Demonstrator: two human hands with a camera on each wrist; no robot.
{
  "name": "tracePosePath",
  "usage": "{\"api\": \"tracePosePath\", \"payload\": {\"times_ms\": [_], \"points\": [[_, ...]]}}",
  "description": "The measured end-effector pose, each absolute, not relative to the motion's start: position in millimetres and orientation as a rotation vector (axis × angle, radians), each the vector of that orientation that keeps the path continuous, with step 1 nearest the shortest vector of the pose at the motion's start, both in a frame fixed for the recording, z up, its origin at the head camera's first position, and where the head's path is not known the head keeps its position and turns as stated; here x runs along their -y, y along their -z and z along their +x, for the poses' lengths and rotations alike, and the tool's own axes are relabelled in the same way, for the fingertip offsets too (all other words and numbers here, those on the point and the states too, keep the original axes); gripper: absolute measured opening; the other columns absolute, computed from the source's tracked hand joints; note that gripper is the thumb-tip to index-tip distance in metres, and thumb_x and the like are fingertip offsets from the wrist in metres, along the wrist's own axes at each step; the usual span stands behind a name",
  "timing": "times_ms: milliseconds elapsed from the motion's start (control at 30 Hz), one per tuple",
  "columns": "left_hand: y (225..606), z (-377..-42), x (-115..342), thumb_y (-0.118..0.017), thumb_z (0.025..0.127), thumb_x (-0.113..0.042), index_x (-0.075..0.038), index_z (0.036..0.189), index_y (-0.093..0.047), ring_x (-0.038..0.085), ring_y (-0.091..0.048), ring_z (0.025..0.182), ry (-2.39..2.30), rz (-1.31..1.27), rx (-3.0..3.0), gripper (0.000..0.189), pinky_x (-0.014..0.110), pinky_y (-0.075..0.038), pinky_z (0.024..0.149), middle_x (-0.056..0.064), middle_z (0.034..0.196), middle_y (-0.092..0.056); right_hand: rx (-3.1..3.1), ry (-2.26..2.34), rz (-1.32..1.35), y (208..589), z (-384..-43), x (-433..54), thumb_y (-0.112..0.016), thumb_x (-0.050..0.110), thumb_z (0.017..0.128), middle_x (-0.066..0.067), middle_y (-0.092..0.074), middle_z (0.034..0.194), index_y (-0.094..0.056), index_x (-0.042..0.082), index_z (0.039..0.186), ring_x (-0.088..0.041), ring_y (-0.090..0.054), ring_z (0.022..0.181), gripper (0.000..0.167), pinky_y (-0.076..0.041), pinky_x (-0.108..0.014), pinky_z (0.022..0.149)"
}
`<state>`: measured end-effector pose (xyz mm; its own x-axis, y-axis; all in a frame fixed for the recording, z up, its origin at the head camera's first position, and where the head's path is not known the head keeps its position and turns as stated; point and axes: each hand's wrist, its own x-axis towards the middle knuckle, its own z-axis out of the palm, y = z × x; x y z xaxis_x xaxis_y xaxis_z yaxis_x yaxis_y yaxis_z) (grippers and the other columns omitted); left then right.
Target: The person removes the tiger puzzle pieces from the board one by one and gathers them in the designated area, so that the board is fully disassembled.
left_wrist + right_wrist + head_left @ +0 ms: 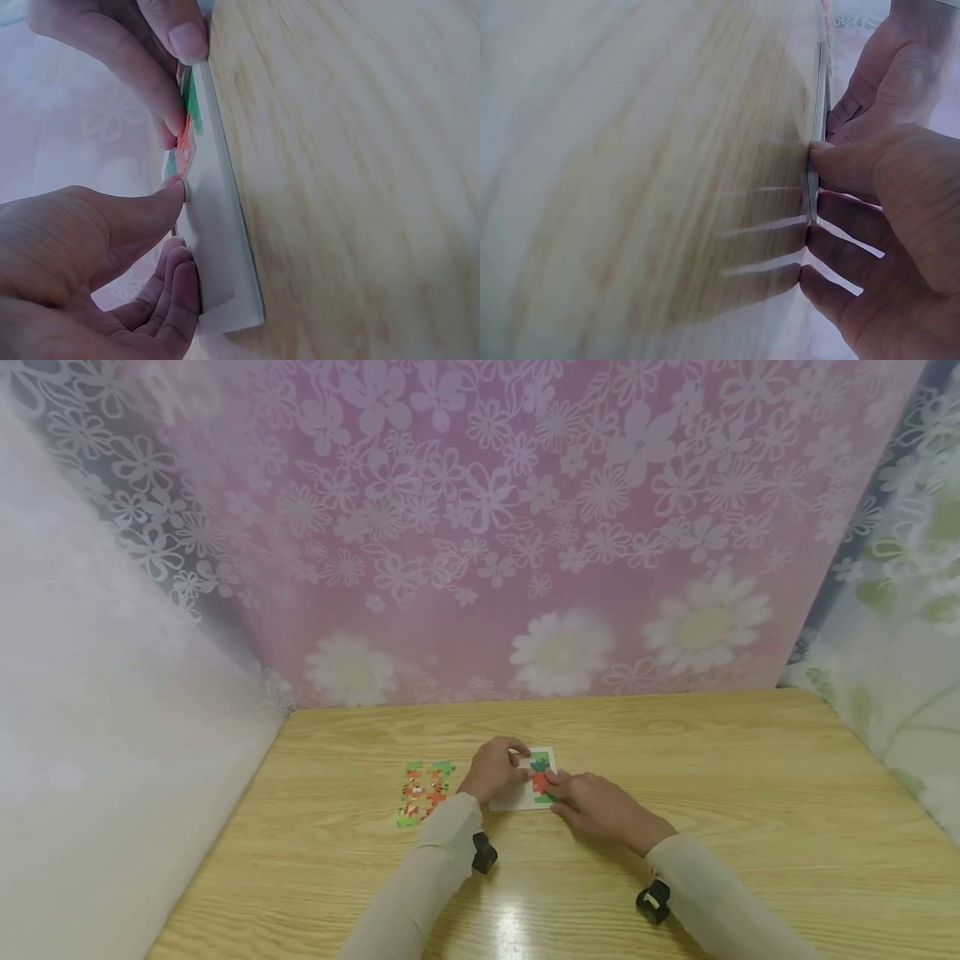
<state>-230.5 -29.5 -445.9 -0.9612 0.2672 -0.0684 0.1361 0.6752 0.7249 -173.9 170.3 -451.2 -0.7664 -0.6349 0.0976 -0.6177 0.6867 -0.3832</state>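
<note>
A white puzzle board (pixel 517 802) lies on the table between the two hands in the head view. Joined green and orange jigsaw pieces (pixel 540 762) fill its right part; the left part is bare white. My left hand (pixel 491 768) reaches over the bare part. In the left wrist view its thumb (pixel 176 196) touches the edge of the pieces, while its fingertips rest on the board. At the right side is my right hand (pixel 603 806), its thumb along the near edge and a forefinger pressing on the pieces. The right wrist view has its fingers spread at the board's edge (pixel 810 191).
Left of the board lie several loose puzzle pieces (pixel 412 789) with a tiger picture, in two columns, partly behind the left forearm. The wood-grain table (pixel 337 877) meets a pink flowered curtain (pixel 450 635) at its back edge. Black wrist cameras (pixel 484 853) sit on both sleeves.
</note>
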Motion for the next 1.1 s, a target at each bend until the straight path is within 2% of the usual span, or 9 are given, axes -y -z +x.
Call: {"api": "tracePosePath", "payload": {"times_ms": [267, 600, 800, 1100], "points": [[443.5, -227.4, 25.4, -0.081, 0.088, -0.011, -0.006, 0.105, -0.076, 0.016, -0.055, 0.071, -1.209, 0.293, -2.730, 0.019, 0.032, -0.047, 0.066, 0.001, 0.081, -0.061, -2.821, 0.638, -1.007, 448.5, -171.2, -169.3, -0.065, 0.011, 0.100, -0.026, -0.049, 0.145, -0.056, -0.006, 0.139, -0.044, -0.053, 0.128, 0.043, -0.049, -0.055, 0.098], [446.0, -227.0, 20.1, -0.081, 0.089, -0.016, -0.012, 0.089, -0.078, 0.014, -0.057, 0.070, -1.141, 0.284, -2.808, 0.005, 0.031, -0.049, 0.063, -0.002, 0.079, -0.064, -2.840, 0.639, -1.008, 448.3, -170.6, -170.0, -0.065, 0.011, 0.100, -0.025, -0.051, 0.144, -0.057, -0.006, 0.138, -0.044, -0.054, 0.127, 0.043, -0.049, -0.057, 0.096], [445.0, -226.5, 18.2, -0.081, 0.089, -0.015, -0.011, 0.089, -0.078, 0.014, -0.058, 0.071, -1.138, 0.263, -2.807, 0.006, 0.031, -0.049, 0.063, -0.002, 0.080, -0.064, -2.850, 0.626, -1.016, 448.4, -168.9, -170.5, -0.065, 0.011, 0.100, -0.026, -0.051, 0.143, -0.057, -0.006, 0.138, -0.045, -0.055, 0.125, 0.042, -0.050, -0.056, 0.095], [441.0, -224.5, 15.9, -0.078, 0.090, -0.010, -0.007, 0.090, -0.077, 0.011, -0.056, 0.063, -1.097, 0.281, -2.819, 0.004, 0.026, -0.046, 0.058, -0.003, 0.074, -0.063, -2.851, 0.628, -1.018, 449.2, -168.7, -170.6, -0.065, 0.011, 0.100, -0.026, -0.050, 0.144, -0.057, -0.005, 0.138, -0.045, -0.055, 0.126, 0.042, -0.054, -0.051, 0.089]]}}
